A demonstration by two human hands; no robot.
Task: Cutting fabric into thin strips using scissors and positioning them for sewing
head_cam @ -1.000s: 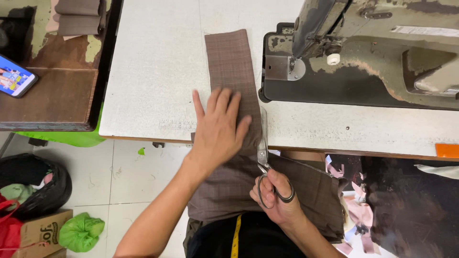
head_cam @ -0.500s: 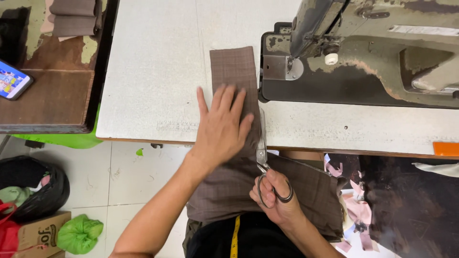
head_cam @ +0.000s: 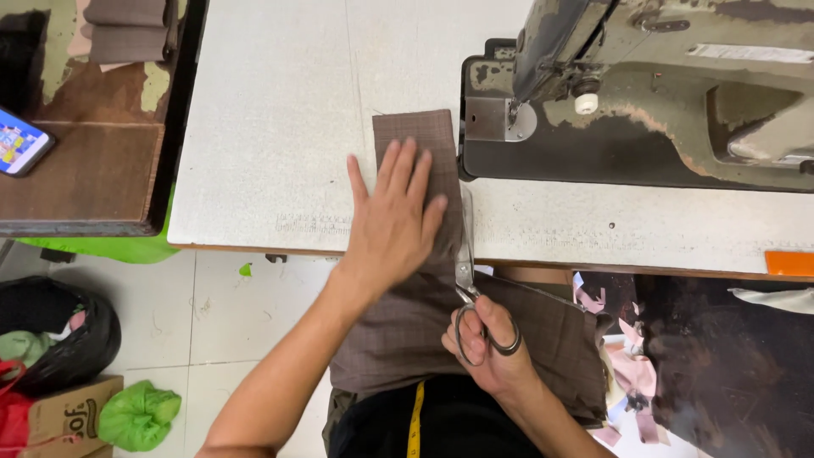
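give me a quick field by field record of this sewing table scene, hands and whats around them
left hand: left hand flat on the brown checked fabric strip
right hand: right hand gripping the grey metal scissors, blades along the strip's right edge
surface: white speckled sewing table
machine: worn grey-green sewing machine, right of the strip
lap: yellow measuring tape
far left: smartphone with lit screen on brown wooden table

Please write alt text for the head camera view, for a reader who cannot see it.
A person's left hand presses flat on a strip of brown checked fabric on a white table, while the right hand holds scissors along the fabric's right edge. A worn sewing machine stands to the right.
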